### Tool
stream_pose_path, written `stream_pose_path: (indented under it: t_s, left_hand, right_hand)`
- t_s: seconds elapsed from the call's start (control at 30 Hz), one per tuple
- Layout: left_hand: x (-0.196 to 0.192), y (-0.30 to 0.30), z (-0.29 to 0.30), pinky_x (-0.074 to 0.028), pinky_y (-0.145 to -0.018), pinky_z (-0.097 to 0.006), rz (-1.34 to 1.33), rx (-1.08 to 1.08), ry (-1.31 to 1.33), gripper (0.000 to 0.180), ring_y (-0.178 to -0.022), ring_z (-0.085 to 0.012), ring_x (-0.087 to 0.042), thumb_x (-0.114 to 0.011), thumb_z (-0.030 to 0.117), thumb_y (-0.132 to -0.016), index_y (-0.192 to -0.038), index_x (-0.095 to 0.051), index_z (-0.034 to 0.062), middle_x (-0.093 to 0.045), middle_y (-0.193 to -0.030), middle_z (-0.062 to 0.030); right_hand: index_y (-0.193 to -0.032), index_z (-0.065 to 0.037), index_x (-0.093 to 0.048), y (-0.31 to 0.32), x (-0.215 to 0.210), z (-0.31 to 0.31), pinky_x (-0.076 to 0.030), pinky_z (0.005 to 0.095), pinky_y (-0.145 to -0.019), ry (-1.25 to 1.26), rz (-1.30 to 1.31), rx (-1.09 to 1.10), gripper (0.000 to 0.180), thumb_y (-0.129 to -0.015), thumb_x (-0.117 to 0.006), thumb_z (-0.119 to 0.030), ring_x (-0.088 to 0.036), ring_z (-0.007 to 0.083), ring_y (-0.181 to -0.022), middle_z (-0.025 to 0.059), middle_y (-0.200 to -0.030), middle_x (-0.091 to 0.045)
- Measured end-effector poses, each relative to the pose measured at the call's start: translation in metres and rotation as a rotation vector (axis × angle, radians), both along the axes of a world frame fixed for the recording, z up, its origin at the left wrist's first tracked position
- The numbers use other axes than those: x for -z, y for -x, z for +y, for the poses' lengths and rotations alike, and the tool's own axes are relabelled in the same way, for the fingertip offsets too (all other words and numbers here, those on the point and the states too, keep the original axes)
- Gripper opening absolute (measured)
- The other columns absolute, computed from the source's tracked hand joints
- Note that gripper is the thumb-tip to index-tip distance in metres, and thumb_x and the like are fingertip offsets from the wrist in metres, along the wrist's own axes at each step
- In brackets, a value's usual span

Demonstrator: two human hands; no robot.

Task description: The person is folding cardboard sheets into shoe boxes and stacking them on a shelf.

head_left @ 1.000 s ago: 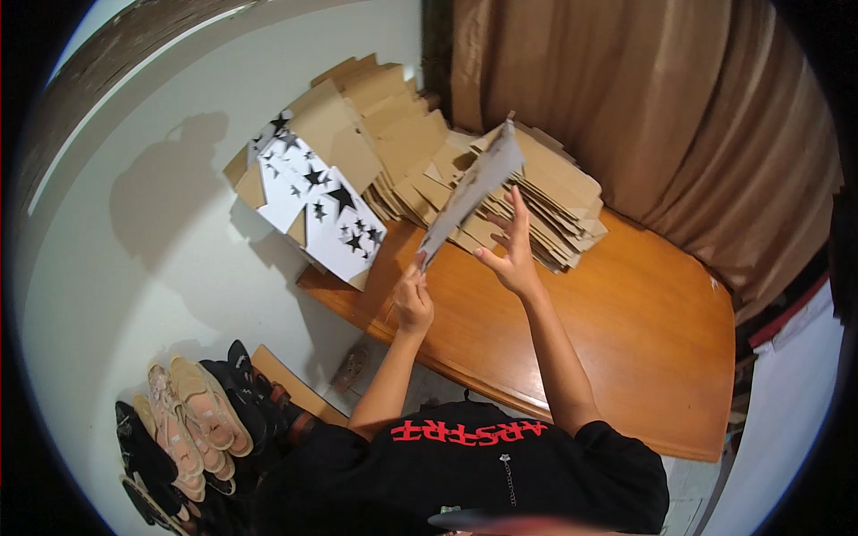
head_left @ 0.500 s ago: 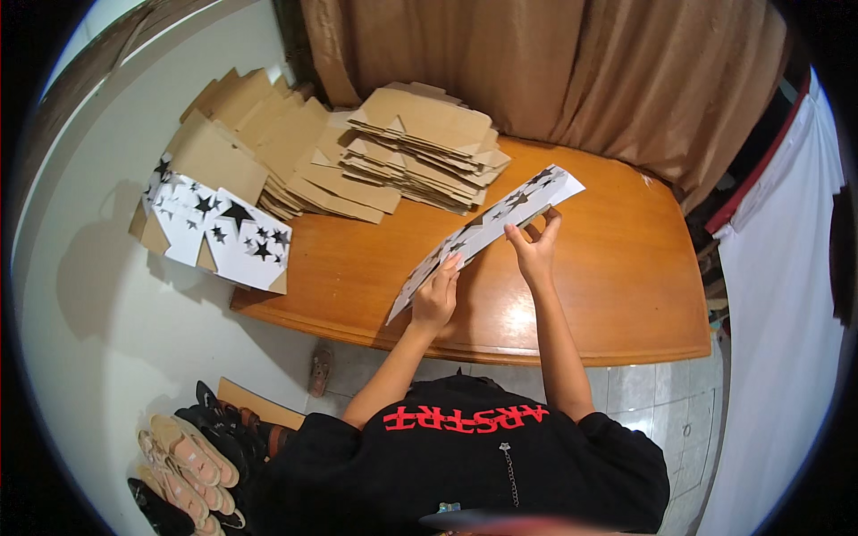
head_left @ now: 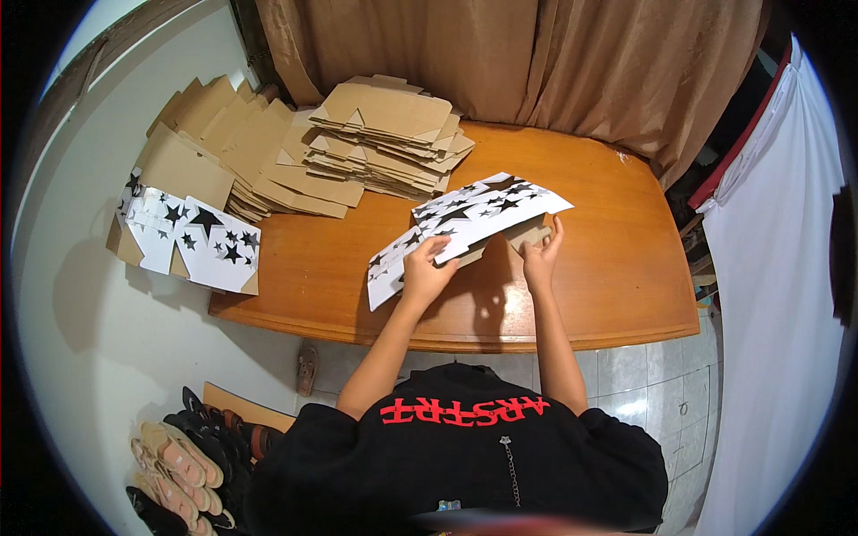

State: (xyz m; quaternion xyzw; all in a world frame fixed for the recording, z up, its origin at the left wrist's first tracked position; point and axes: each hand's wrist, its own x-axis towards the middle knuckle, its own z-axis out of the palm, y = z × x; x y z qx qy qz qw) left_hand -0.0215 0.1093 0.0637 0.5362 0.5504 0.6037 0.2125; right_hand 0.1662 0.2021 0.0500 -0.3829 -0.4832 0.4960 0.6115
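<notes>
A flat cardboard box blank point(head_left: 465, 217), white with black stars on top and brown beneath, is held tilted just above the wooden table. My left hand point(head_left: 428, 271) is closed on its near edge, fingers over the starred face and thumb toward the edge. At its right end, my right hand point(head_left: 541, 255) grips the brown underside near the corner, with the fingers partly hidden by the cardboard. A shadow falls on the table below the blank.
Stacks of brown flattened cardboard point(head_left: 380, 134) stand at the back left of the wooden table point(head_left: 617, 259). Another star-printed box blank point(head_left: 201, 228) juts over the table's left edge. A brown curtain point(head_left: 447, 54) hangs behind, a white cloth point(head_left: 769, 295) at right. Shoes point(head_left: 183, 464) lie lower left.
The blank has tipped, so more of its starred face now shows along with some brown underside. My right hand has moved lower and under its edge. The view has shifted slightly.
</notes>
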Motion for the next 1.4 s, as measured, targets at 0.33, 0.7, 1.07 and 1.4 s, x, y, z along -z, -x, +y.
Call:
stream_pose_path:
  t_s: [0.33,0.7,1.07,1.4]
  left_hand:
    - [-0.042,0.048,0.025,-0.048,-0.063,-0.028,0.068,-0.326,0.09,0.011,-0.069,-0.0176,-0.064,-0.065,-0.003,-0.074,-0.084,-0.063,-0.0023,-0.066,-0.075,-0.0136]
    - [-0.04,0.076,0.037,-0.046,-0.066,-0.037,0.452,-0.466,0.098,0.017,-0.078,-0.0295,-0.059,-0.067,-0.001,-0.069,-0.083,-0.058,0.0025,-0.06,-0.082,-0.0128]
    - [-0.005,0.059,0.022,-0.042,-0.086,-0.042,0.771,-0.342,0.207,0.021,-0.111,-0.0313,-0.045,-0.067,0.001,-0.069,-0.089,-0.062,0.0016,-0.045,-0.122,-0.0146]
    - [0.002,0.043,-0.016,-0.029,-0.102,-0.046,0.975,-0.183,0.195,0.048,-0.128,-0.0324,-0.026,-0.073,0.008,-0.066,-0.111,-0.058,0.0014,-0.021,-0.144,-0.0129]
  right_hand:
    - [-0.112,0.006,-0.055,-0.047,0.014,0.012,-0.033,0.032,-0.101,-0.082,-0.252,0.11,0.044,-0.072,-0.038,0.015,-0.04,0.0297,-0.123,0.0261,-0.125,-0.046]
    - [-0.096,0.002,-0.066,-0.085,-0.023,0.008,-0.042,0.0308,-0.091,0.048,-0.724,0.162,0.038,-0.071,-0.038,0.008,-0.06,0.0262,-0.101,0.0188,-0.101,-0.064]
    - [-0.098,-0.003,-0.066,-0.069,0.006,0.0,-0.045,0.0387,-0.084,0.111,-0.9,0.242,0.028,-0.075,-0.049,-0.003,-0.059,0.0335,-0.094,0.0212,-0.095,-0.063]
    - [-0.104,-0.006,-0.049,-0.037,0.002,-0.012,-0.045,0.0473,-0.079,0.266,-1.365,0.405,0.055,-0.065,-0.073,-0.037,-0.05,0.0385,-0.102,0.0187,-0.11,-0.048]
